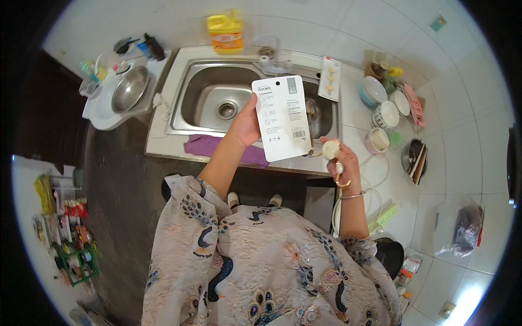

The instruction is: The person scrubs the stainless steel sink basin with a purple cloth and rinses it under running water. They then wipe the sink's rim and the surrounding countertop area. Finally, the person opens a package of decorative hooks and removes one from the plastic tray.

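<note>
My left hand [246, 124] grips the left edge of a white cardboard hook package [280, 122], held up in front of the sink. Printed text and small line drawings cover the side facing me, and a hole pierces its top. In my right hand [349, 167], just right of the card, is a wall hook [330, 149] with a round cream base and rose-gold curved metal. A second gold hook end [342, 178] shows lower against the palm; whether it belongs to another hook I cannot tell. The fingers are closed around these pieces.
Behind the card lies a steel double sink [187, 103] with a tap [274, 64]. A purple cloth [201, 145] drapes over its front edge. Another hook package [329, 79] rests at the sink's right. Bowls [386, 114] crowd the right counter; a yellow jug [225, 33] stands behind.
</note>
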`<state>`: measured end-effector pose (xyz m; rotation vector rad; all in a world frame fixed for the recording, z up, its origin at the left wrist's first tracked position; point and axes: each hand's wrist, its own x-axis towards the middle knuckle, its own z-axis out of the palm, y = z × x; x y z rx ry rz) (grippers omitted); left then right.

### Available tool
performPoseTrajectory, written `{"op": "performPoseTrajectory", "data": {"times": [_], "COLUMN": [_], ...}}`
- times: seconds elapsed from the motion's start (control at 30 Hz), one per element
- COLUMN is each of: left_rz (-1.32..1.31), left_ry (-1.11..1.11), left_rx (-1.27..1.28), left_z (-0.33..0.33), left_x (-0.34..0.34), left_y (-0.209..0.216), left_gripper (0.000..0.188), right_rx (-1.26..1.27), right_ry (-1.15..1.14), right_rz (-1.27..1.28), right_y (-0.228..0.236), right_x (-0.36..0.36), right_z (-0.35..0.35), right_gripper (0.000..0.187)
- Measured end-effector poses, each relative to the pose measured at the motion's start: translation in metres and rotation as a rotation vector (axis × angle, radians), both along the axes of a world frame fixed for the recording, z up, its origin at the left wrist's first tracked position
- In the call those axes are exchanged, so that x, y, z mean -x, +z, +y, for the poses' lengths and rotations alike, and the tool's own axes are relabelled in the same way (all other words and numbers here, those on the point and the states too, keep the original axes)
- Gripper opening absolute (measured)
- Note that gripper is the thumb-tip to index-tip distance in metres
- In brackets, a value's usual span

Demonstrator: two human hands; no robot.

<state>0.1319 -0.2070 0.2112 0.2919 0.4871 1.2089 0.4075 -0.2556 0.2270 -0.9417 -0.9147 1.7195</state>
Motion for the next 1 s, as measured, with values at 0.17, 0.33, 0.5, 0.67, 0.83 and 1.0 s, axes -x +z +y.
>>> {"op": "performPoseTrajectory", "data": {"times": [0.17,0.33,0.5,0.67,0.83,1.0], "left_rz": [-0.092,-0.137,-0.206,-0.192,-0.203,-0.23], "left_ry": [0.086,0.188,0.219,0.212,0.205,0.191], "left_rx": [-0.024,-0.022,-0.009,0.009,0.006,-0.017], "left_z": [-0.04,-0.065,-0.077,-0.08,-0.085,-0.092], "left_x": [0.073,0.131,0.175,0.197,0.216,0.228], "left_y": [-0.009,-0.025,-0.037,-0.041,-0.048,-0.05], "left_gripper": [0.05,0.048,0.046,0.047,0.048,0.047], "right_rx": [-0.033,-0.065,0.003,0.043,0.014,0.012], "right_ry": [0.315,0.397,0.468,0.452,0.464,0.469], "right_rz": [0.09,-0.165,-0.186,-0.123,-0.188,-0.195], "right_y": [0.033,0.024,0.007,0.003,-0.004,-0.005], "right_x": [0.099,0.184,0.221,0.246,0.263,0.274], "right_z": [0.02,0.028,0.026,0.021,0.017,0.009], "right_gripper": [0.038,0.038,0.039,0.038,0.042,0.043]}}
